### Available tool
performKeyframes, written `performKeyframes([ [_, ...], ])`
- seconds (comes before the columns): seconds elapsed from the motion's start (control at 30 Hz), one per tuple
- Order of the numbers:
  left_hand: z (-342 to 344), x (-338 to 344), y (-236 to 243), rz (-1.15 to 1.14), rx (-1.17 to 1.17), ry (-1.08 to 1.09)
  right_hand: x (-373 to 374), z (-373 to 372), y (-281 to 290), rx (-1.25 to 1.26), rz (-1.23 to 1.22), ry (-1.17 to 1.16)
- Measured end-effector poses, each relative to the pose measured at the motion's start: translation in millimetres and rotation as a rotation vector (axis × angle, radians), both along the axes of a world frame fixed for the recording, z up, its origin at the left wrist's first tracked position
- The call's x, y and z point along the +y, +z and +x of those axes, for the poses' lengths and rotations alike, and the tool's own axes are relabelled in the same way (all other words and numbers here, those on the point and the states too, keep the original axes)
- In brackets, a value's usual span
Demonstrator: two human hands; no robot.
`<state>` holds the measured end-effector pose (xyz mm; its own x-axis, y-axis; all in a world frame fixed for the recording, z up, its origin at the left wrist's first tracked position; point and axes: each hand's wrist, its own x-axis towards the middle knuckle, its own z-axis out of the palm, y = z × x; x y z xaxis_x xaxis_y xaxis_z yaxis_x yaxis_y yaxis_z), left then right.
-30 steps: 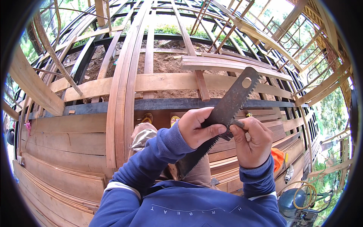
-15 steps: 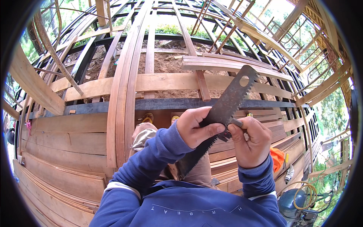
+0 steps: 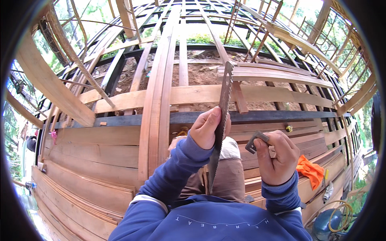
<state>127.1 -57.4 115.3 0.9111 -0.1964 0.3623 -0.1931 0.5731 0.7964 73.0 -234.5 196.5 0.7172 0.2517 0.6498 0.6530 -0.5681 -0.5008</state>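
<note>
My left hand (image 3: 204,129) grips a long dark saw blade (image 3: 217,150) about its middle. The blade stands almost edge-on to the view, its teeth facing right and a hole near its far end. Its near end reaches down over my lap. To the right, my right hand (image 3: 280,157) pinches a small dark metal piece (image 3: 252,143), hook-shaped with a notch, between thumb and forefinger. A gap separates this piece from the blade.
Long planks (image 3: 159,92) lie across a black metal beam (image 3: 120,121), with more boards (image 3: 96,172) stacked at the left. An orange cloth (image 3: 310,170) and a blue tank (image 3: 327,221) with a yellow hose are at right. Gaps between the far slats show bare soil.
The metal piece has come off the blade's toothed edge as my right hand moved away. My left hand has turned the blade more upright and edge-on. The view has shifted left.
</note>
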Motion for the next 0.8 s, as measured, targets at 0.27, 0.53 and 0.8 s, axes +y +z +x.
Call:
performKeyframes([
  [0.27, 4.2, 3.0, -6.3, -0.157, -0.073, -0.114, 4.4, 3.1, -2.0, -0.006, 0.007, 0.070],
  [0.53, 4.7, -4.5, -4.9, -0.152, -0.079, -0.118, 1.8, 5.8, 1.5, -0.042, -0.026, 0.083],
  [0.8, 4.1, -5.5, -2.9, -0.169, -0.088, -0.158, 7.0, 7.6, 6.0, -0.089, -0.058, 0.113],
])
